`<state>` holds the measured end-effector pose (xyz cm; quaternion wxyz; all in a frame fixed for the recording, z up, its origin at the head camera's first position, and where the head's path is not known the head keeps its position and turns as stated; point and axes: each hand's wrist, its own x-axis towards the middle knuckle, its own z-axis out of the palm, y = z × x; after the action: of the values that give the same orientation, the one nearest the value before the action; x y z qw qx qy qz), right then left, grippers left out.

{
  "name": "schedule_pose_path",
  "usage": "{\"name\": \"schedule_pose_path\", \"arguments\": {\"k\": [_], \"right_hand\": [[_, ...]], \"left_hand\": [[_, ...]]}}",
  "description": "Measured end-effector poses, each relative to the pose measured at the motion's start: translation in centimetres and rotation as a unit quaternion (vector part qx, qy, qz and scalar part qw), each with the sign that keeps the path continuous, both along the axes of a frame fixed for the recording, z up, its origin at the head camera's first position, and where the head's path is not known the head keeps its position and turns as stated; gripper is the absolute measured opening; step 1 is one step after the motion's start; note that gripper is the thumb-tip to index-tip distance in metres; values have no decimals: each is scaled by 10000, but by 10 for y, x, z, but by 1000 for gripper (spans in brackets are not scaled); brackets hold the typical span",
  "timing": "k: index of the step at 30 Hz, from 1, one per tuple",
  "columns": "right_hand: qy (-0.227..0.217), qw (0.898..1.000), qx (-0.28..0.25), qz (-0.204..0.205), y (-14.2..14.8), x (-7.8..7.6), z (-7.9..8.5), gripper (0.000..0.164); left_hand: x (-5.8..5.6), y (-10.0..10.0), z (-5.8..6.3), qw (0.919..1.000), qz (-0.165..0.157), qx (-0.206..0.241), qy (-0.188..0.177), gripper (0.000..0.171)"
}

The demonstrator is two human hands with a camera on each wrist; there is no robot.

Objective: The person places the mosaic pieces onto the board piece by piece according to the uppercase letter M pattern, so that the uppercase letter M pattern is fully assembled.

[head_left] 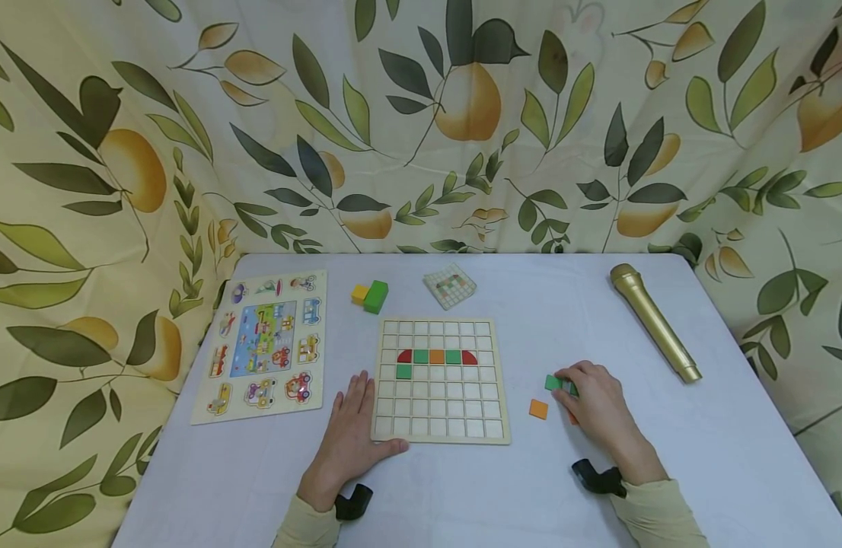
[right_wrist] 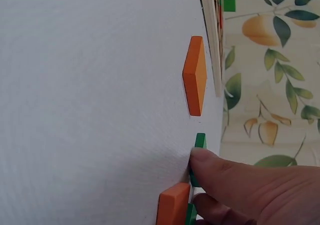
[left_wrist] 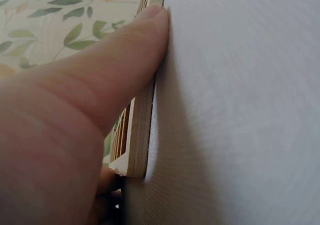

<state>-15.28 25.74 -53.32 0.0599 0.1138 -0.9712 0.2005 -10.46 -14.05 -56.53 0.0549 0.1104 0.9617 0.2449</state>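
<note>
A wooden grid board (head_left: 440, 443) lies flat, holding a row of red, green and orange pieces with one green tile (head_left: 403, 371) under the row's left end. Along the board's lower left corner rests my left hand (head_left: 349, 438), fingers straight beside its left side and thumb on the front edge. To the right, my right hand (head_left: 602, 407) pinches a green tile (right_wrist: 199, 141) at the table surface, thumb against its side. Another green tile (right_wrist: 191, 214) and an orange tile (right_wrist: 173, 205) lie close under the fingers. A second orange tile (head_left: 538, 409) lies to their left.
A picture puzzle board (head_left: 256, 415) lies at the left. Behind the grid board are green (head_left: 376, 297) and yellow (head_left: 359, 294) blocks and a small pattern card (head_left: 450, 286). A gold microphone (head_left: 654, 323) lies at the right. Patterned cloth hangs around the table.
</note>
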Motion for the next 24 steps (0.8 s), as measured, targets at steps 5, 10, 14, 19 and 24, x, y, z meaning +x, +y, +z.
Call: {"name": "schedule_pose_path", "arguments": {"k": [5, 10, 14, 19, 24], "right_hand": [[138, 9999, 7, 38, 0, -1, -3, 26], [179, 9998, -36, 102, -3, -2, -4, 26], [204, 9996, -143, 121, -7, -1, -4, 26], [209, 9993, -241, 192, -14, -2, -3, 27], [25, 9994, -284, 184, -20, -4, -2, 28]], "left_hand": [[0, 0, 0, 10000, 21, 7, -2, 120], [0, 0, 1, 10000, 27, 14, 14, 120], [0, 0, 1, 10000, 32, 8, 35, 120], [1, 0, 1, 10000, 29, 7, 47, 120], [1, -1, 0, 10000, 24, 51, 46, 120]]}}
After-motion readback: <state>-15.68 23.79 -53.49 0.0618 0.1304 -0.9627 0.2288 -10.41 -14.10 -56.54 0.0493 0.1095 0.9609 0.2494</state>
